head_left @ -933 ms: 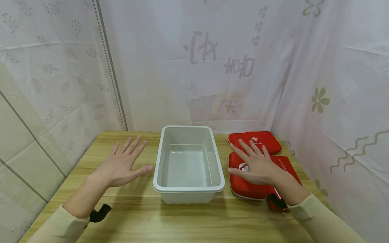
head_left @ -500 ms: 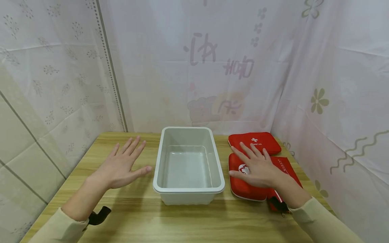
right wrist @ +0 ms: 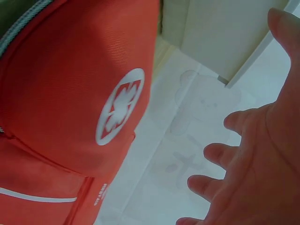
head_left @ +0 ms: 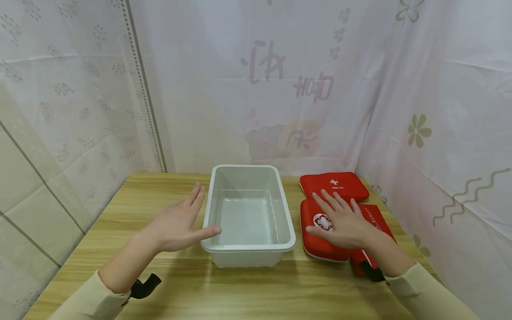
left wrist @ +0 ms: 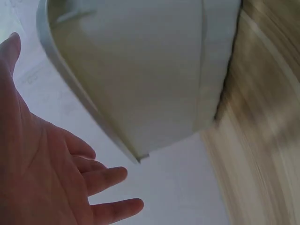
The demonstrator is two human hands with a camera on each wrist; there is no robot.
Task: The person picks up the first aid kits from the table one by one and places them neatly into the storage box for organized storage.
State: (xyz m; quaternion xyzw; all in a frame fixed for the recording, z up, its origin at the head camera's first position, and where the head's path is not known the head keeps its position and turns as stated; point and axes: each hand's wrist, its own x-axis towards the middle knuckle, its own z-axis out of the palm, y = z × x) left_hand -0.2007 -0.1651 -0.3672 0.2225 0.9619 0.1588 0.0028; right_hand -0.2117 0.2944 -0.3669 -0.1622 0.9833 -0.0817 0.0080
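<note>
Over a table (head_left: 256, 293), hands (head_left: 175, 226) (head_left: 346, 227) wide, left beside pale bin (head_left: 248, 259), right above red cases (head_left: 320, 249)

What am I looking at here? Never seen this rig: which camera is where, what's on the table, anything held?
No machine here: these are a person's bare hands. The widest picture comes from a camera on the head, looking forward and down. The other two come from cameras on each wrist: the left one shows the left hand near the outside of a pale tub, the right one shows the right hand near red cases.

On the wooden table stands the tub, with three red cases to its right: a back case with a white cross, a front case with a round white badge, and a partly hidden side case. Both hands are open and hold nothing.
</note>
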